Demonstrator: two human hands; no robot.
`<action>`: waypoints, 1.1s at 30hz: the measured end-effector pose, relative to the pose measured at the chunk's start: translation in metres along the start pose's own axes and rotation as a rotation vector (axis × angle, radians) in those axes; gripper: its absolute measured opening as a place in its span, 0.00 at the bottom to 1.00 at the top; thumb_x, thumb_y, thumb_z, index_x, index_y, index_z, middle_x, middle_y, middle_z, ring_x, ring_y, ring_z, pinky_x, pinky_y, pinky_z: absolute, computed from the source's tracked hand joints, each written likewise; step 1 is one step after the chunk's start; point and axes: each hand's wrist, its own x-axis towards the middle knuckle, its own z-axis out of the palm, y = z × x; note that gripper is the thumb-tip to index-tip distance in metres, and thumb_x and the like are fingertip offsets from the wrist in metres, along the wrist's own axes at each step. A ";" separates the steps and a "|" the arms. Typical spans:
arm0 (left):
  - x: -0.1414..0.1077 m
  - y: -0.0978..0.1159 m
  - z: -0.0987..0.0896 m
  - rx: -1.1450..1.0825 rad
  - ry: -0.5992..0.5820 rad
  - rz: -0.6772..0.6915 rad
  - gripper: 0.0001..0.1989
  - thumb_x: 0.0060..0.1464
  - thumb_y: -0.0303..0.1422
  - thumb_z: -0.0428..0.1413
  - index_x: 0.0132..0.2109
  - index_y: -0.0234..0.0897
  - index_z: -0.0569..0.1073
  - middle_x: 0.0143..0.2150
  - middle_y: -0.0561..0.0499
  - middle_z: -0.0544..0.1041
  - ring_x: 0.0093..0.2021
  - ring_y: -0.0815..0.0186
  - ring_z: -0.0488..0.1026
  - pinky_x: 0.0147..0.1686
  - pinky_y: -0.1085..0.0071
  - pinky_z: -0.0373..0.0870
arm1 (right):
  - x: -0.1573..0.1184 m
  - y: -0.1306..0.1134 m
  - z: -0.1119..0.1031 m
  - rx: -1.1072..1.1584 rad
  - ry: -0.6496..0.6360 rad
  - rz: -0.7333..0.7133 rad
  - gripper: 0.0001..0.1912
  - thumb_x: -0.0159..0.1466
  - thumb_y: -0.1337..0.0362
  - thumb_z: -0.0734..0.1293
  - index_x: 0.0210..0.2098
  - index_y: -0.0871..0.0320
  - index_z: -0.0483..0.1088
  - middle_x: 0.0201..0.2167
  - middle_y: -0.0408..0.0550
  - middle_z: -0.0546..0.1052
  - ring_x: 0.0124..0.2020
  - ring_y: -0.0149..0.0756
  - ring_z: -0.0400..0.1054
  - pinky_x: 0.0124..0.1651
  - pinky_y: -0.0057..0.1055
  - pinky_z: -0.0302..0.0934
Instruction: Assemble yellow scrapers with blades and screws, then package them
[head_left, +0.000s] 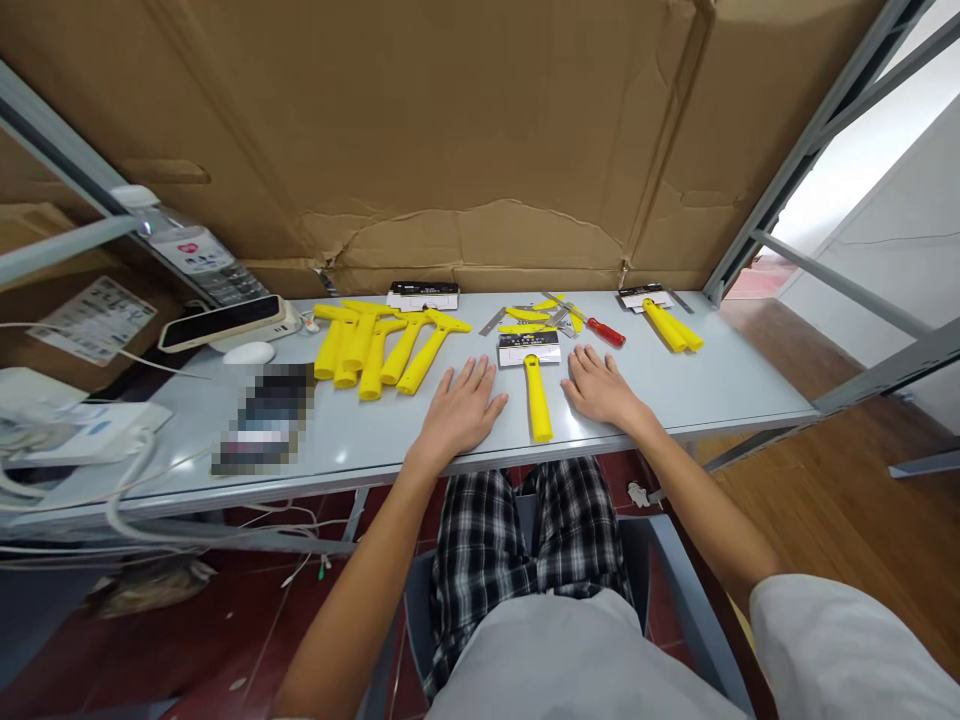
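Observation:
My left hand (463, 408) lies flat on the grey tabletop, fingers stretched out and holding nothing. Palm down as well, my right hand (598, 386) rests on the other side of a yellow-handled scraper (538, 400). That scraper lies between the hands, its head covered by a black-and-white card. Left of my left hand is a group of several yellow scraper handles (373, 350). Beyond my right hand lies a red-handled screwdriver (605, 332), beside a loose pile of yellow plastic pieces (529, 314) and metal blades (493, 321).
More yellow handles (673, 325) with a card (646, 297) lie at the right. On the left are a phone (225, 322), a white mouse (250, 355), a water bottle (195, 250), a power strip (97, 430) and cables. Cardboard (450, 130) stands behind; metal posts (806, 150) frame the table.

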 end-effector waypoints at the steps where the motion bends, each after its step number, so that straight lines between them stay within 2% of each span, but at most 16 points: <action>1: 0.000 0.000 0.000 -0.003 0.003 0.002 0.38 0.79 0.48 0.37 0.82 0.28 0.58 0.86 0.39 0.51 0.86 0.47 0.47 0.82 0.43 0.43 | -0.001 -0.006 -0.004 -0.004 0.007 0.013 0.37 0.79 0.53 0.52 0.79 0.70 0.58 0.84 0.67 0.51 0.85 0.65 0.43 0.81 0.69 0.43; 4: 0.001 -0.001 0.000 -0.011 0.010 0.002 0.37 0.79 0.48 0.38 0.82 0.29 0.59 0.86 0.39 0.52 0.85 0.47 0.48 0.82 0.43 0.44 | -0.004 -0.031 -0.017 0.000 0.076 0.040 0.30 0.79 0.55 0.52 0.68 0.63 0.73 0.77 0.68 0.65 0.77 0.65 0.61 0.73 0.64 0.61; 6: 0.002 -0.002 -0.001 -0.011 0.015 0.004 0.37 0.79 0.47 0.38 0.82 0.30 0.60 0.85 0.39 0.53 0.85 0.47 0.49 0.82 0.44 0.44 | -0.004 -0.050 -0.024 0.033 0.181 0.100 0.30 0.80 0.53 0.50 0.62 0.61 0.76 0.66 0.69 0.76 0.68 0.64 0.70 0.64 0.61 0.68; 8: 0.002 -0.003 0.000 -0.008 0.019 0.013 0.36 0.79 0.47 0.39 0.82 0.30 0.60 0.85 0.39 0.53 0.85 0.47 0.49 0.82 0.44 0.44 | 0.001 -0.068 -0.028 0.085 0.235 0.130 0.30 0.80 0.48 0.51 0.62 0.60 0.75 0.60 0.67 0.80 0.60 0.62 0.76 0.58 0.56 0.71; 11: 0.002 -0.004 0.001 -0.008 0.028 0.021 0.37 0.78 0.47 0.38 0.81 0.28 0.60 0.85 0.39 0.54 0.85 0.46 0.49 0.81 0.43 0.45 | 0.016 -0.085 -0.027 0.088 0.192 0.118 0.29 0.78 0.45 0.55 0.63 0.58 0.73 0.58 0.65 0.81 0.56 0.62 0.78 0.55 0.53 0.72; 15: 0.002 -0.005 0.002 -0.010 0.035 0.012 0.37 0.78 0.47 0.39 0.81 0.27 0.61 0.85 0.38 0.54 0.85 0.47 0.50 0.81 0.43 0.46 | 0.032 -0.090 -0.025 0.062 0.148 0.074 0.21 0.76 0.59 0.58 0.60 0.57 0.75 0.57 0.64 0.81 0.57 0.61 0.78 0.54 0.50 0.72; 17: 0.003 -0.005 0.002 -0.010 0.031 0.014 0.38 0.78 0.47 0.39 0.81 0.26 0.60 0.85 0.38 0.54 0.85 0.46 0.50 0.81 0.43 0.45 | 0.031 -0.089 -0.024 0.058 0.143 0.065 0.21 0.74 0.64 0.58 0.59 0.57 0.76 0.57 0.64 0.81 0.56 0.60 0.79 0.53 0.49 0.72; 21: 0.002 -0.005 0.001 -0.003 0.030 0.020 0.37 0.78 0.47 0.40 0.81 0.27 0.61 0.85 0.38 0.55 0.85 0.46 0.51 0.81 0.44 0.46 | 0.018 -0.080 -0.025 0.045 0.146 0.056 0.22 0.73 0.67 0.57 0.60 0.55 0.76 0.58 0.63 0.80 0.55 0.58 0.78 0.52 0.47 0.72; 24: 0.001 -0.005 0.000 0.002 0.039 0.017 0.36 0.78 0.47 0.40 0.80 0.28 0.62 0.84 0.38 0.56 0.85 0.46 0.51 0.81 0.44 0.47 | 0.009 -0.064 -0.037 0.040 0.171 0.058 0.24 0.74 0.66 0.57 0.63 0.55 0.75 0.59 0.63 0.80 0.56 0.58 0.77 0.54 0.48 0.71; 27: 0.000 -0.005 0.000 0.008 0.043 0.017 0.37 0.78 0.47 0.40 0.80 0.26 0.63 0.84 0.38 0.56 0.84 0.46 0.52 0.81 0.44 0.47 | 0.007 -0.030 -0.064 0.018 0.255 0.084 0.23 0.73 0.65 0.59 0.62 0.57 0.77 0.56 0.65 0.80 0.55 0.58 0.76 0.56 0.49 0.70; 30: 0.000 -0.005 0.001 0.014 0.049 0.024 0.37 0.78 0.47 0.40 0.80 0.24 0.62 0.84 0.37 0.56 0.84 0.45 0.52 0.81 0.44 0.48 | 0.015 0.026 -0.097 -0.009 0.375 0.106 0.22 0.72 0.65 0.61 0.61 0.59 0.78 0.55 0.65 0.81 0.56 0.59 0.75 0.59 0.50 0.68; 33: 0.000 -0.006 0.001 0.021 0.055 0.025 0.37 0.78 0.47 0.40 0.80 0.26 0.63 0.84 0.37 0.56 0.84 0.46 0.53 0.81 0.44 0.48 | 0.032 0.096 -0.123 -0.041 0.489 0.209 0.23 0.73 0.65 0.62 0.64 0.60 0.77 0.58 0.67 0.80 0.58 0.62 0.73 0.60 0.51 0.66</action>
